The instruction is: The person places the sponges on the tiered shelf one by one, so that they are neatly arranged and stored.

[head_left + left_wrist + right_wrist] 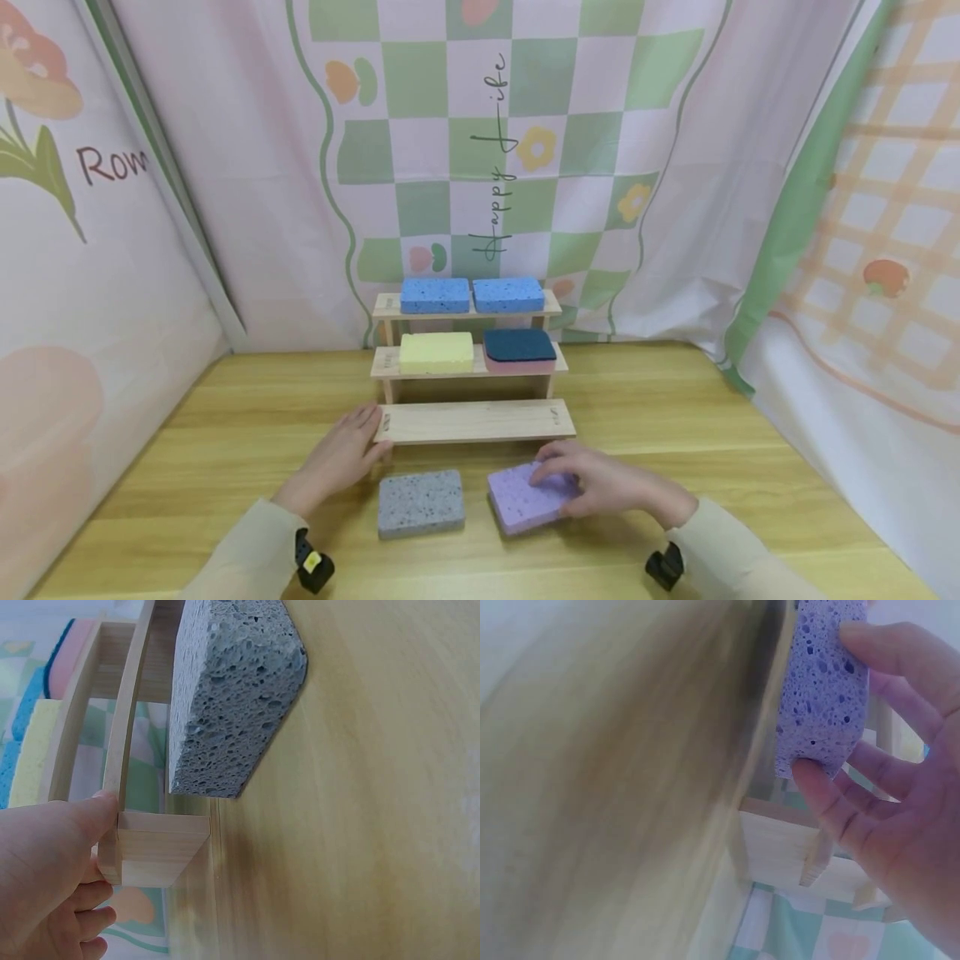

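Observation:
A three-step wooden shelf (474, 422) stands on the table. My left hand (347, 446) grips the left end of its lowest step; in the left wrist view the thumb lies at the front edge and the fingers curl behind. With thumb and fingers spread around it, my right hand (596, 479) holds a purple sponge (517, 500) in front of the shelf's right side. The right wrist view shows the fingertips against the pitted sides of the purple sponge (825, 690). A grey speckled sponge (422, 502) lies flat between the hands, in front of the lowest step.
Two blue sponges, a left one (435, 296) and a right one (508, 295), sit on the top step. The middle step bears a yellow sponge (437, 353) and a pink sponge with a dark scouring layer (520, 350). Patterned curtains (517, 192) enclose the wooden table (247, 417).

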